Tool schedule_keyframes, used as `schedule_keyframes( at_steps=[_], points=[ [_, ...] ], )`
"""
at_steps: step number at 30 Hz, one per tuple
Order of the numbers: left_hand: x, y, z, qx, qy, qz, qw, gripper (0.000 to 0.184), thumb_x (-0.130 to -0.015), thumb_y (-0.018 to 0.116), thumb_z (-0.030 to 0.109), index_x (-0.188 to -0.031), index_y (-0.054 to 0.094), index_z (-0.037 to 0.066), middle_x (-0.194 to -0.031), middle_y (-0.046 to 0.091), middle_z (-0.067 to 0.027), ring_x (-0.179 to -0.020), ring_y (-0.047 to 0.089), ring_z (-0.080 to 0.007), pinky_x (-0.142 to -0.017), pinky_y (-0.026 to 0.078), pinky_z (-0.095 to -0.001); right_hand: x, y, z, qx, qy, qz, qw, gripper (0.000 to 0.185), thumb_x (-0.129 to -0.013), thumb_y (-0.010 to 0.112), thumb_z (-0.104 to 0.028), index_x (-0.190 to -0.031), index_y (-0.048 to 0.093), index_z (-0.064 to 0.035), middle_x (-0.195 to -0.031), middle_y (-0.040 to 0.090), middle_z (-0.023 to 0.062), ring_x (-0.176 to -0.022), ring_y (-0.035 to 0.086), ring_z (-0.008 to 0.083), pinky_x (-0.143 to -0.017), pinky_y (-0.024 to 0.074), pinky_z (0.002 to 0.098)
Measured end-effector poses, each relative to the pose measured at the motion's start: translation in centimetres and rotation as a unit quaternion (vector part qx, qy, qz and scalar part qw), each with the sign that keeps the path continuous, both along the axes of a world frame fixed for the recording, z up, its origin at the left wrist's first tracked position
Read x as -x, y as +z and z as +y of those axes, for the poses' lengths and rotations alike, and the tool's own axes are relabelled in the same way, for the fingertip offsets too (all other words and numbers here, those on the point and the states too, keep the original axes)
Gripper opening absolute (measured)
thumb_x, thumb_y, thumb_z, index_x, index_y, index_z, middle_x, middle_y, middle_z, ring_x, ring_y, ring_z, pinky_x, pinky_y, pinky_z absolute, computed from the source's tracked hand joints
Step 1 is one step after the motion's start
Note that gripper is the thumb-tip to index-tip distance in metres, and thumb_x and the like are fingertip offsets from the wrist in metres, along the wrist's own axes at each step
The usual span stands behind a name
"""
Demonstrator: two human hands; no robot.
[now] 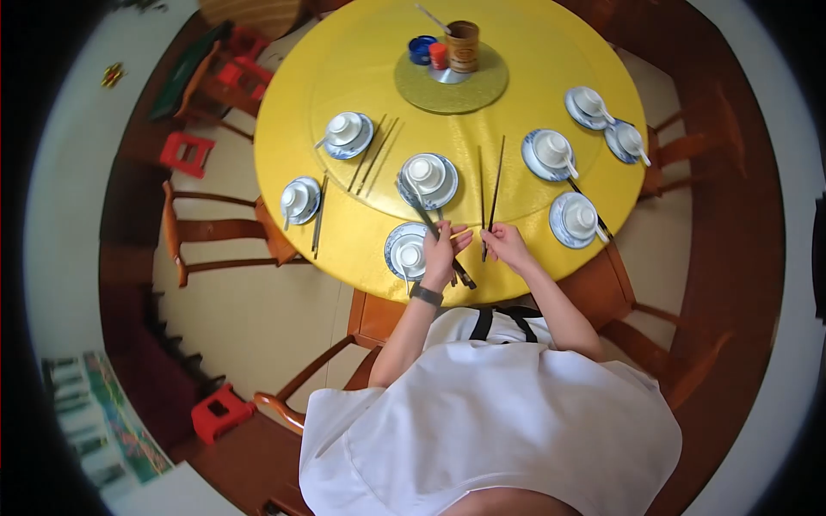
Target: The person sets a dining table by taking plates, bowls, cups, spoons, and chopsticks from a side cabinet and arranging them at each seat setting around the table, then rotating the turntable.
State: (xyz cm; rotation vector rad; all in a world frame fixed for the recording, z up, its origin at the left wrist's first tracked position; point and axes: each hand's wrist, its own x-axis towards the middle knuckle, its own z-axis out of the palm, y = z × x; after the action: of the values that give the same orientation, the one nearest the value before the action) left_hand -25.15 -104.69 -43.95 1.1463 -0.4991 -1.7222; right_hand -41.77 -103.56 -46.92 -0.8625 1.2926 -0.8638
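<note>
My left hand [441,254], with a dark band on its wrist, is closed around a bundle of dark chopsticks [465,277] slanting through its grip. Some of its fingers stretch toward the right. Beside it, my right hand [509,247] pinches the near end of a pair of chopsticks [496,181] that point away across the yellow table [344,249]. Close to my left hand stands a place setting [406,254] of a white cup and spoon on a blue-rimmed plate. A similar setting [428,181] sits just beyond the bundle.
More settings stand at left [346,135] and right [551,154], some with chopsticks [320,218] alongside. A round turntable [452,99] carries a brown container [463,47], a red item and a blue item. Wooden chairs [224,230] and red stools [187,154] surround the table.
</note>
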Motion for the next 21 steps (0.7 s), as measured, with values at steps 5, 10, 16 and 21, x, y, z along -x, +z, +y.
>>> schedule_keyframes(
  at_steps=[5, 10, 16, 21],
  points=[
    [1.7, 0.2, 4.8, -0.06, 0.112, -0.035, 0.991, 0.01, -0.097, 0.043, 0.019, -0.101, 0.04, 0.009, -0.071, 0.048, -0.0039, -0.054, 0.047, -0.0132, -0.049, 0.045, -0.0263, 1.7, -8.8, -7.9, 0.007, 0.082, 0.169, 0.982, 0.026, -0.082, 0.065, -0.023, -0.069, 0.059, -0.0014, -0.055, 0.058, 0.0076, -0.044, 0.055, 0.0144, -0.041, 0.0443, 0.0298],
    [6.9, 1.1, 8.2, -0.083, 0.182, -0.061, 0.978, 0.008, -0.097, 0.043, 0.017, -0.096, 0.041, 0.009, -0.068, 0.044, -0.0021, -0.052, 0.042, -0.0122, -0.046, 0.038, -0.0262, 1.5, -8.5, -11.9, 0.027, 0.195, 0.227, 0.954, 0.032, -0.081, 0.065, -0.032, -0.072, 0.061, -0.0017, -0.059, 0.061, 0.009, -0.049, 0.06, 0.0175, -0.048, 0.0477, 0.0321],
    [11.5, 2.7, 7.5, -0.041, 0.281, -0.035, 0.958, 0.027, -0.097, 0.045, 0.019, -0.12, 0.04, 0.005, -0.086, 0.055, -0.0095, -0.074, 0.055, -0.0172, -0.071, 0.047, -0.0297, 4.8, -3.1, -5.3, 0.081, 0.31, 0.029, 0.947, 0.045, -0.086, 0.057, -0.044, -0.084, 0.064, 0.0004, -0.07, 0.064, 0.0068, -0.058, 0.06, 0.014, -0.053, 0.0481, 0.0305],
    [15.0, 2.3, 3.5, 0.035, 0.206, -0.072, 0.975, 0.035, -0.098, 0.044, 0.022, -0.126, 0.036, 0.004, -0.113, 0.057, -0.0203, -0.104, 0.058, -0.0272, -0.092, 0.047, -0.0364, 12.5, 3.6, 1.1, 0.086, 0.283, -0.107, 0.949, 0.029, -0.087, 0.06, -0.026, -0.086, 0.064, 0.0024, -0.064, 0.064, 0.0077, -0.059, 0.061, 0.0154, -0.055, 0.0472, 0.0285]
  ],
)
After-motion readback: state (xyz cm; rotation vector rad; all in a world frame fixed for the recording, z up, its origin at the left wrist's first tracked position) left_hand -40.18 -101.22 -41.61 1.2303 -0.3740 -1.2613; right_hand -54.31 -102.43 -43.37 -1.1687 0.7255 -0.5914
